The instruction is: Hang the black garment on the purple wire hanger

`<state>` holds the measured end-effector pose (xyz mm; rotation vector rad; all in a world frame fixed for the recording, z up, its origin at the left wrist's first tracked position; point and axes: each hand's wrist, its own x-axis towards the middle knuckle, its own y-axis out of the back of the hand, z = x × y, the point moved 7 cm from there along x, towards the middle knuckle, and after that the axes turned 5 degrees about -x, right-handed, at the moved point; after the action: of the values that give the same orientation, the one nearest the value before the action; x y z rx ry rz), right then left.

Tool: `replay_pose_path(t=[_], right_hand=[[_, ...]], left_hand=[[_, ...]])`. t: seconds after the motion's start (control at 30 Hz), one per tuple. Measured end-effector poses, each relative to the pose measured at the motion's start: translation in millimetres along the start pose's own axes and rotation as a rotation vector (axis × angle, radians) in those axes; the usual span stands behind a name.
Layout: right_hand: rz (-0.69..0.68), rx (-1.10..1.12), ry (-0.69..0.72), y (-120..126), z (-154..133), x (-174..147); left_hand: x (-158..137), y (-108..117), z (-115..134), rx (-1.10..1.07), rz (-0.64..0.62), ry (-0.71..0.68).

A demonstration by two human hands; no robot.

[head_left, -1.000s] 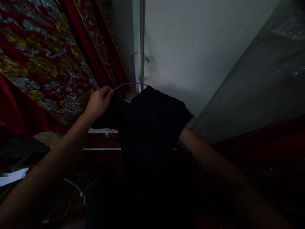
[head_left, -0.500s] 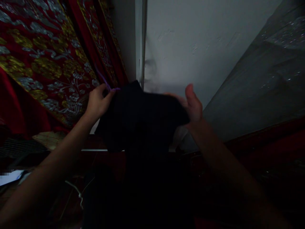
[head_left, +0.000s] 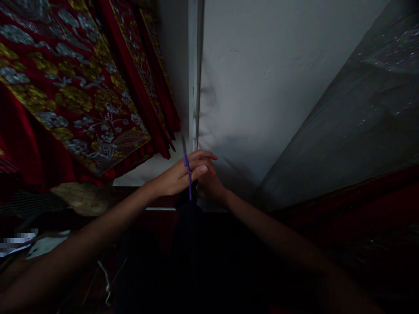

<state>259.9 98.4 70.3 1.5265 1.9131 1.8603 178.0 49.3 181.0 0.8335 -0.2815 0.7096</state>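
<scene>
My left hand (head_left: 178,175) reaches in at the middle of the head view, with purple-handled scissors (head_left: 186,160) seen nearly edge-on against it. Their thin grey blade points up and away; the handle hangs down across the thumb side. My right hand (head_left: 211,185) meets the left one from the right, its fingers curled and partly hidden behind it. A dark cloth (head_left: 189,203) hangs bunched just below both hands, seemingly at the right fingers. Its lower part merges into the darkness.
Red fabric with gold and silver embroidery (head_left: 75,100) hangs at the left. A pale wall (head_left: 255,78) stands ahead, with clear plastic sheeting (head_left: 360,109) to the right. A whitish cord (head_left: 106,279) and a bright screen-like object (head_left: 16,244) lie at lower left.
Both hands have come together at the middle and lower. The dark cloth, spread between them before, now hangs bunched below. The purple scissors have moved right with my left hand.
</scene>
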Motion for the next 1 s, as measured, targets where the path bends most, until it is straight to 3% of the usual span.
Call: replay_pose_path(t=[0.1, 0.23, 0.43, 0.53, 0.67, 0.77, 0.9, 1.0], right_hand=[[0.040, -0.023, 0.049, 1.6, -8.2, 3.2], [0.176, -0.101, 0.013, 36.6, 11.3, -3.6], [0.381, -0.319, -0.196, 115.9, 60.5, -22.5], [0.425, -0.425, -0.276, 147.2, 70.3, -17.1], [0.438, -0.480, -0.318, 169.9, 62.4, 5.7], [0.396, -0.458, -0.276, 172.0, 43.1, 23.2], [0.343, -0.387, -0.199, 162.2, 11.7, 27.5], [0.257, -0.234, -0.105, 139.9, -11.4, 19.5]], left_hand=[[3.8, -3.9, 7.4, 0.000, 0.010, -0.030], [-12.0, 25.5, -13.6, 0.021, 0.122, 0.098], [-93.8, 83.5, -95.7, -0.292, 0.566, 0.586], [-124.4, 92.6, -114.5, -0.331, 0.734, 0.641], [-131.8, 73.7, -124.1, -0.528, 0.684, 0.597], [-140.4, 59.1, -132.1, -0.548, 0.786, 0.607], [-158.5, 31.3, -143.2, -0.572, 0.928, 0.673], [-173.8, 7.8, -146.5, -0.613, 1.011, 0.751]])
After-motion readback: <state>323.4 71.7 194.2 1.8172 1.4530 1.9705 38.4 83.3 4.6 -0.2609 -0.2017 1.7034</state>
